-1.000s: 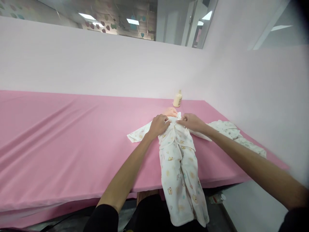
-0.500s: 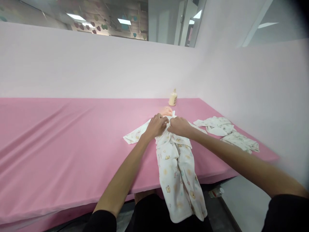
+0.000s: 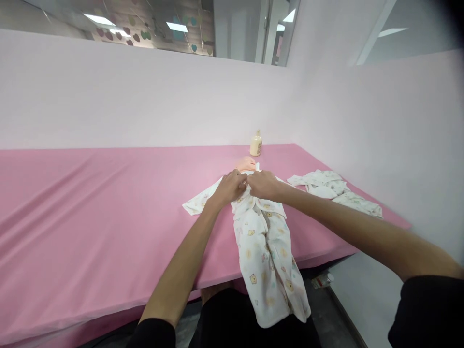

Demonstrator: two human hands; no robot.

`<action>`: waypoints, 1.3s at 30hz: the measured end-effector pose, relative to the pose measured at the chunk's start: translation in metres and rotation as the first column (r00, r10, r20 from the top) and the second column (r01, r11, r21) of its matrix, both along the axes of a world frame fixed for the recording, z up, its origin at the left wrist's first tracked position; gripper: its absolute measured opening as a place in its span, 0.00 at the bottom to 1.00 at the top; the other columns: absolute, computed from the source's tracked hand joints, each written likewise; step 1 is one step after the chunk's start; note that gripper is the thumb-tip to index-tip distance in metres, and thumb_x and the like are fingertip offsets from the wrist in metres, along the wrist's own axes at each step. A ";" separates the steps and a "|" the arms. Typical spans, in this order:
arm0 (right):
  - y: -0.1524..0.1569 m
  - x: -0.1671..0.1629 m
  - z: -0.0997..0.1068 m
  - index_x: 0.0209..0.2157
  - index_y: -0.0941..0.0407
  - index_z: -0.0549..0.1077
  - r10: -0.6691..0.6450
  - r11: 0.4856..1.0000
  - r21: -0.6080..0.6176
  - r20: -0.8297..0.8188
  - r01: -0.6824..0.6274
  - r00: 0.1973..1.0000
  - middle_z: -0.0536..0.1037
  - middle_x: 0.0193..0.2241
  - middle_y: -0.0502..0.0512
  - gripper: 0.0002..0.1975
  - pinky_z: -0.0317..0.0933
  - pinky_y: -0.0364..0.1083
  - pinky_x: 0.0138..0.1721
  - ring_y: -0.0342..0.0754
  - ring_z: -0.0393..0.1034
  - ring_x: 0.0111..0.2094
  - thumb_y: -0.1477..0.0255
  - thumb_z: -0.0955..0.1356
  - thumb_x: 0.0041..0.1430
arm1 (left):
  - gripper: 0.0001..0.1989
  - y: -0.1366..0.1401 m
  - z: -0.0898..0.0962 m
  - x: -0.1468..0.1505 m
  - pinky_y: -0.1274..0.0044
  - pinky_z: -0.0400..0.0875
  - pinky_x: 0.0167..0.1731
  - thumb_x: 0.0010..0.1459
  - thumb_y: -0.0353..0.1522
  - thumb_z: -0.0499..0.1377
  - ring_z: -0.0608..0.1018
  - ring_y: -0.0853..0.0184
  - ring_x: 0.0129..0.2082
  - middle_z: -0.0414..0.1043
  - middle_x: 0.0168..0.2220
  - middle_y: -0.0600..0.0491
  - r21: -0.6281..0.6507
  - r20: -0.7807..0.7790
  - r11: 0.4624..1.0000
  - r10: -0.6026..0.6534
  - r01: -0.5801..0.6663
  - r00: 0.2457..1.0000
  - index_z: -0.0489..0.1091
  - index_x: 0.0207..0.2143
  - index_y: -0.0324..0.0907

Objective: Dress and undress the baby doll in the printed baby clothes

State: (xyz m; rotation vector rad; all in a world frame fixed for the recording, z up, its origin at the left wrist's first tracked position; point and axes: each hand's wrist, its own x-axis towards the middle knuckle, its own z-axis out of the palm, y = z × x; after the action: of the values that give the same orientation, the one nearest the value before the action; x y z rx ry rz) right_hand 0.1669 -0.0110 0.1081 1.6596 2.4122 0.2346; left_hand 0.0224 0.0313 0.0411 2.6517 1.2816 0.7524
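A baby doll (image 3: pixel 246 163) lies on its back on the pink-covered table, its head towards the wall. It wears a white baby top (image 3: pixel 242 205) with a small bear print. White baby trousers (image 3: pixel 254 251) with the same print cover its legs and hang over the table's front edge. At the upper chest, just below the doll's head, my left hand (image 3: pixel 233 186) pinches the front of the top. My right hand (image 3: pixel 264 185) is closed on the cloth right beside it, the two hands touching or nearly so. Whatever fastening lies between my fingertips is hidden.
A cream pump bottle (image 3: pixel 255 145) stands behind the doll near the wall. Folded printed baby clothes (image 3: pixel 322 183) lie to the right. The pink table cover (image 3: pixel 108 217) stretches far left. Below the table's front edge, a small container (image 3: pixel 322 280) sits near the floor.
Both hands stay at the doll's chest, the fingers slightly shifted and drawn closer together. The whole view has turned a little, so everything sits slightly further left.
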 end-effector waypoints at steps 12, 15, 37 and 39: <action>0.009 0.033 0.004 0.25 0.57 0.69 -0.043 0.998 -0.061 -0.231 0.030 0.972 0.78 0.30 0.63 0.11 0.61 0.46 0.31 0.57 0.77 0.36 0.70 0.66 0.60 | 0.16 -0.013 0.015 0.002 0.64 0.64 0.53 0.65 0.41 0.57 0.71 0.54 0.55 0.70 0.54 0.48 -0.142 -0.060 0.987 -0.079 0.070 0.995 0.76 0.52 0.48; 0.009 0.046 0.011 0.20 0.56 0.65 -0.163 0.958 -0.288 -0.526 0.005 0.835 0.77 0.25 0.57 0.11 0.63 0.44 0.28 0.51 0.76 0.30 0.74 0.66 0.56 | 0.17 -0.017 0.016 0.007 0.63 0.65 0.52 0.66 0.44 0.57 0.71 0.53 0.54 0.71 0.53 0.47 -0.074 -0.081 0.996 -0.050 0.044 0.995 0.77 0.50 0.45; 0.001 0.075 -0.006 0.25 0.53 0.57 0.041 0.997 -0.024 -0.600 -0.070 0.799 0.64 0.24 0.47 0.11 0.47 0.44 0.27 0.44 0.55 0.26 0.71 0.64 0.59 | 0.11 -0.019 0.021 0.004 0.65 0.62 0.53 0.67 0.35 0.55 0.71 0.58 0.50 0.75 0.47 0.51 0.018 0.014 0.991 -0.131 0.130 0.991 0.78 0.41 0.45; 0.003 0.091 -0.004 0.26 0.53 0.59 -0.023 0.998 0.033 -0.632 0.056 0.775 0.66 0.24 0.47 0.10 0.47 0.44 0.27 0.44 0.56 0.26 0.71 0.65 0.56 | 0.12 -0.024 0.026 -0.012 0.65 0.62 0.53 0.67 0.37 0.54 0.72 0.58 0.50 0.75 0.48 0.51 -0.004 0.027 0.996 -0.093 0.093 0.995 0.77 0.40 0.45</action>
State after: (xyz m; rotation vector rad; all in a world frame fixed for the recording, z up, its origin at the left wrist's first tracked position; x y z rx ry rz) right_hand 0.2577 -0.0078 0.1042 2.0660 2.8343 -0.3415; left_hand 0.0099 0.0073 0.0668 2.6665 1.1438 0.7674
